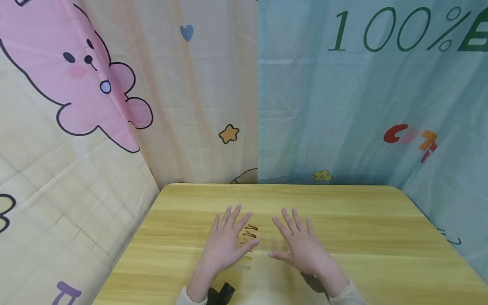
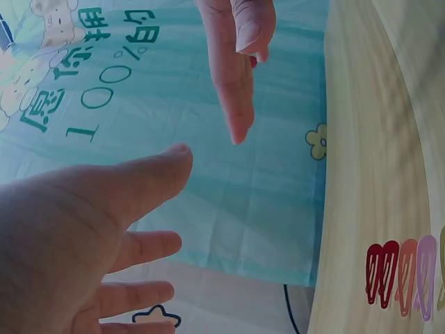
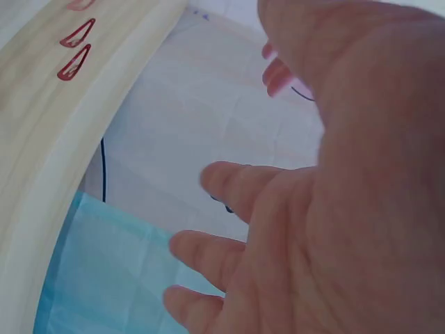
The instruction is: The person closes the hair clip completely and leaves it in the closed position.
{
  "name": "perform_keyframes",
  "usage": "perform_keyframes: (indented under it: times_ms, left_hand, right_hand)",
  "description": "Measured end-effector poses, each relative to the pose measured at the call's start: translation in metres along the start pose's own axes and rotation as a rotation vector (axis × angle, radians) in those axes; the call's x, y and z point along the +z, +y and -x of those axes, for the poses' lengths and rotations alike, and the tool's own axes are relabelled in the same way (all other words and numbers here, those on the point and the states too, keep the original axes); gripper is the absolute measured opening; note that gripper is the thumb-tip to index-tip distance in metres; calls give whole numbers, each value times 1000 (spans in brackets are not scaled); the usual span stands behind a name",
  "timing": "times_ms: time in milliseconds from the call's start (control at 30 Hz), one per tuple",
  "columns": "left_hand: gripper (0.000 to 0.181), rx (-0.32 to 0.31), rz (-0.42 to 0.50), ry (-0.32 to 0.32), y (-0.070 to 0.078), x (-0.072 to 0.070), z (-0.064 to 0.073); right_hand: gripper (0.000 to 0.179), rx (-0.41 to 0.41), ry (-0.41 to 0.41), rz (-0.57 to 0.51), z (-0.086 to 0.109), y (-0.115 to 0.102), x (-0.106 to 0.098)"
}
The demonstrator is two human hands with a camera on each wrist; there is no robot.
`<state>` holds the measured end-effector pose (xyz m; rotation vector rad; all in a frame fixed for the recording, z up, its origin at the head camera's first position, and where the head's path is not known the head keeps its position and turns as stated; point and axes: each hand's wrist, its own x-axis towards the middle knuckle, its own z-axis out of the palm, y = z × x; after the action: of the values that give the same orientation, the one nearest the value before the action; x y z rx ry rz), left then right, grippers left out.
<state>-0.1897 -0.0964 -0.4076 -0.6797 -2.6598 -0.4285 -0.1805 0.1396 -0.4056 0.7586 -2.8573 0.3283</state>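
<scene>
Above the table, my left hand (image 1: 225, 241) is held with its fingers straight and spread, holding nothing. To its right, my right hand (image 1: 305, 248) is spread the same way, also with nothing in it. The two hands are apart, thumbs pointing toward each other. A row of several snap hair clips lies on the table by the left thumb, partly hidden in the head view. The left wrist view shows dark red clips (image 2: 388, 261), a salmon clip (image 2: 406, 254) and a lilac clip (image 2: 426, 254). Red clips (image 3: 66, 71) also appear in the right wrist view.
The wooden table (image 1: 362, 224) has rounded far corners. Behind it hang a cream curtain (image 1: 183, 106) and a blue curtain (image 1: 305, 106) with printed figures. A dark device (image 1: 225, 293) sits at the left wrist, near the table's front.
</scene>
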Motion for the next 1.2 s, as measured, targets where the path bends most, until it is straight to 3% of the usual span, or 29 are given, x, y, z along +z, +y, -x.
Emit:
perform_keyframes:
  times_ms: [133, 333, 500, 633, 767, 1000, 1100, 1200]
  left_hand:
    - [58, 11, 57, 75, -6, -1, -3]
    - [43, -41, 155, 165, -15, -9, -3]
    - [36, -99, 236, 179, -24, -11, -1]
    - [36, -130, 272, 101, -35, -6, 6]
    - [38, -144, 351, -38, -47, 0, 10]
    - [28, -147, 571, -325, -66, 10, 14]
    - [24, -123, 613, -385, -70, 12, 16]
    - [20, -100, 634, -409, -72, 15, 17]
  right_hand:
    - [80, 16, -22, -46, -2, 2, 0]
    - [75, 21, -52, -82, -6, 7, 0]
    - [69, 43, -45, -121, -5, 12, -2]
    - [66, 97, -67, -170, -2, 15, -3]
    - [63, 129, -95, -223, 1, 21, -3]
    - [58, 23, -203, -406, 0, 31, -1]
    - [53, -10, -264, -478, -2, 33, 3]
    - [36, -45, -321, -567, -5, 36, 9]
